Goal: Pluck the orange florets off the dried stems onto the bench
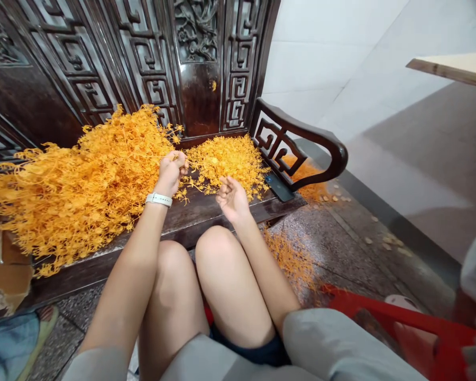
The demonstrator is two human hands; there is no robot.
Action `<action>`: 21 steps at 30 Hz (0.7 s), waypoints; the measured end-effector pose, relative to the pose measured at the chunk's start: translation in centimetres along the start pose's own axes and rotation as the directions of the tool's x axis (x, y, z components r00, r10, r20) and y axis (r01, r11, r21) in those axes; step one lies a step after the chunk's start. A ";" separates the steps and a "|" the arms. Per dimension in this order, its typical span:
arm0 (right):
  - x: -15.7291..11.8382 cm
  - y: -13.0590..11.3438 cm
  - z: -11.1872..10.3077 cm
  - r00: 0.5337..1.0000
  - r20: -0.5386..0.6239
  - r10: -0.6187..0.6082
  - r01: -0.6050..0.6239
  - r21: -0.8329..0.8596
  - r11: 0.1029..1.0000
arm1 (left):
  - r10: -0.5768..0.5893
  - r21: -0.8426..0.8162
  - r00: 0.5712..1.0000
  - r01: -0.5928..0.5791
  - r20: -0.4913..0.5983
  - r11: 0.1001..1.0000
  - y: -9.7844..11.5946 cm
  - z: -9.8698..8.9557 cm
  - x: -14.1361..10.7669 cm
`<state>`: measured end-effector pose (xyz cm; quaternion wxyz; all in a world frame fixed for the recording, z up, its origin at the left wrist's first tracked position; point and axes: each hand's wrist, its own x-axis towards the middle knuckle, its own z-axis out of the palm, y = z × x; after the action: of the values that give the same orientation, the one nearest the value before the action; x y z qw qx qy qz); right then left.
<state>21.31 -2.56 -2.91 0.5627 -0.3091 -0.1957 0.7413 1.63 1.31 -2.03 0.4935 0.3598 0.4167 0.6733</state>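
My left hand (172,170), with a pale watch on its wrist, pinches a thin orange stem at the right edge of a large heap of orange artificial sprigs (87,185). My right hand (231,198) is palm up with curled fingers, at the front of a smaller pile of orange pieces (228,161); whether its fingertips hold anything is too small to tell. Both piles lie on a dark carved wooden bench (194,216). Between my hands a loose sprig (196,183) lies over the seat.
A phone (278,188) lies by the bench's armrest (321,132). More orange sprigs (291,256) are on the floor, near a red stool (384,312). A cardboard box (8,264) and another person's foot (45,313) are at the left; a board edge (452,72) juts in upper right.
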 end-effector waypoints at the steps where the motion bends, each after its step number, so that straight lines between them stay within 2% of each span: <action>1: -0.2 0.3 -0.1 1.000 0.016 -0.014 0.014 -0.033 0.999 | 0.011 0.014 0.999 -0.011 0.036 1.000 -0.1 0.0 0.0; 4: -0.9 0.9 -0.1 0.982 0.076 -0.171 0.181 -0.141 0.973 | 0.040 0.064 0.991 -0.048 0.125 0.997 -0.4 0.2 0.1; 7: -0.7 1.2 0.0 0.956 0.113 -0.271 0.291 -0.238 0.927 | 0.039 0.142 0.979 -0.068 0.199 0.988 -0.7 0.5 0.0; 10: -0.6 1.2 0.1 0.909 0.148 -0.389 0.416 -0.327 0.848 | 0.057 0.200 0.978 -0.099 0.203 0.975 -0.9 1.0 -0.1; 12: -1.8 0.8 0.6 0.870 0.258 -0.420 0.492 -0.397 0.775 | 0.082 0.237 0.985 -0.117 0.150 0.964 -1.1 1.4 0.0; 13: -2.9 0.4 1.0 0.848 0.366 -0.383 0.517 -0.418 0.747 | 0.102 0.263 0.989 -0.128 0.110 0.956 -1.2 1.5 0.2; 14: -4.1 -0.1 1.5 0.807 0.516 -0.287 0.532 -0.423 0.734 | 0.125 0.291 0.990 -0.138 0.064 0.947 -1.4 1.6 0.3; 15: -5.5 -0.6 2.0 0.714 0.685 -0.141 0.540 -0.411 0.735 | 0.146 0.312 0.989 -0.143 0.012 0.939 -1.5 1.5 0.5; 16: -6.9 -1.2 2.6 0.537 0.842 0.042 0.537 -0.380 0.753 | 0.158 0.321 0.987 -0.136 -0.041 0.937 -1.6 1.4 0.6; 17: -8.1 -1.8 3.1 0.280 0.932 0.230 0.537 -0.350 0.767 | 0.154 0.316 0.984 -0.119 -0.088 0.941 -1.6 1.1 0.7; 18: -9.0 -2.2 3.5 0.011 0.929 0.371 0.572 -0.310 0.759 | 0.133 0.299 0.984 -0.092 -0.119 0.950 -1.6 0.8 0.8; 19: -9.5 -2.6 3.9 -0.197 0.854 0.481 0.665 -0.244 0.706 | 0.103 0.273 0.986 -0.064 -0.129 0.960 -1.5 0.5 0.9; 20: -9.5 -2.9 4.2 -0.279 0.751 0.599 0.827 -0.128 0.547 | 0.079 0.242 0.989 -0.047 -0.124 0.969 -1.5 0.1 0.8; 21: -9.1 -3.0 4.4 -0.213 0.706 0.676 0.960 0.024 0.278 | 0.072 0.212 0.991 -0.047 -0.115 0.976 -1.3 -0.1 0.8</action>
<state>22.12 -10.15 4.39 0.0291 0.1937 -0.9582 0.2086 1.80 2.28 -3.24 0.4063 0.3800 0.5035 0.6611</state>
